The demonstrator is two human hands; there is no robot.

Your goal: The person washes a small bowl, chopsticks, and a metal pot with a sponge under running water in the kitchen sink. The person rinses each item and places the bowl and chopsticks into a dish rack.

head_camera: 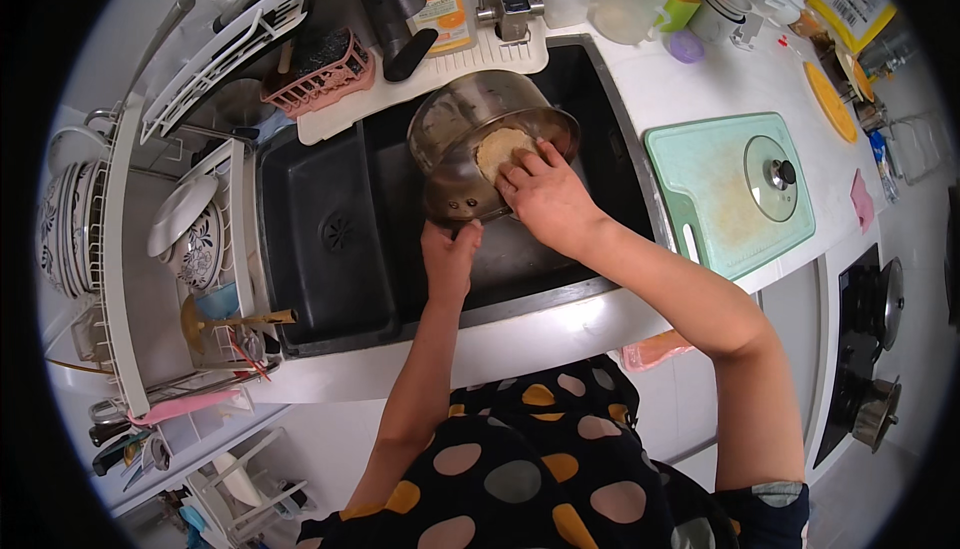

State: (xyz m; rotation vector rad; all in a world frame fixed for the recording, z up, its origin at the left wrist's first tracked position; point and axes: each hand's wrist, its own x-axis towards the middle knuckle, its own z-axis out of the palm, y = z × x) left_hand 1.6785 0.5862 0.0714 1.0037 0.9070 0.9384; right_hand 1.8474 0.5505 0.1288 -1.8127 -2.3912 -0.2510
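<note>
A stainless-steel pot [480, 102] is held tilted over the black double-bowl sink [487, 267], above its larger right bowl. My left hand [450, 252] grips the pot at its near side, just below two rivet heads; the handle itself is mostly hidden by the fingers. My right hand [544, 192] presses a round beige scrubbing pad [504, 150], perhaps loofah, against the metal by the pot's rim. Its fingers lie spread over the pad and hide part of it.
Behind the sink stand a faucet [514, 12] and a pink sponge basket [322, 83]. A dish rack [236, 226] with bowls and a ladle borders the left side. On the right counter a green cutting board [720, 226] bears a glass lid [765, 177].
</note>
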